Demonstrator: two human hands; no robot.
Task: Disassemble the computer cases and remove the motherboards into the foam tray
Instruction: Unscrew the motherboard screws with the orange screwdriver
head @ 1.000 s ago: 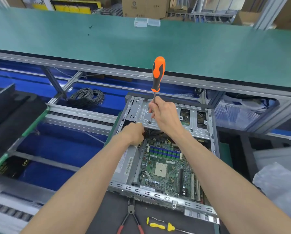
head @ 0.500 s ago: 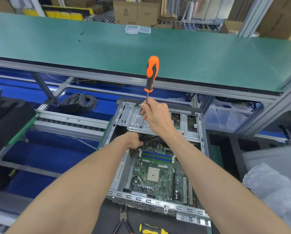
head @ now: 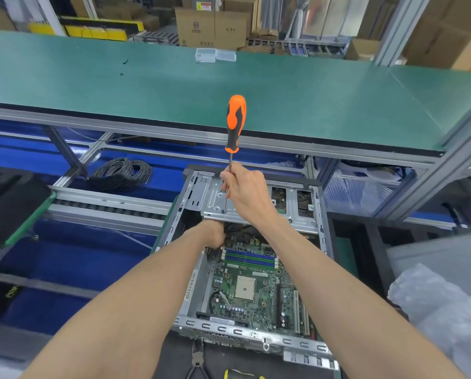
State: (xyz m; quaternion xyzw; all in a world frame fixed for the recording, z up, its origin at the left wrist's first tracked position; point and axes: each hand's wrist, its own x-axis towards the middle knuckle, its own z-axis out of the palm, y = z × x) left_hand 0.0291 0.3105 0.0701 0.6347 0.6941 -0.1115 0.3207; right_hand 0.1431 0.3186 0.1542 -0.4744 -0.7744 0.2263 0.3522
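Dark desk (head: 365, 242) up close, and the open case (head: 320, 214) sits right on it, long side running near to far. At the near edge, just in front of the case, pliers (head: 197, 359) lie flat, with a yellow-handled tool (head: 230, 374) beside them on the right, mostly cut off by the frame. Over on the right, a heap of clear plastic wrap (head: 437, 318). Behind it all, a raised green shelf (head: 283, 97) spans the scene; two small clear boxes (head: 215, 54) sit side by side at its far edge, and a couple of tiny dark bits (head: 125, 62) lie far left.
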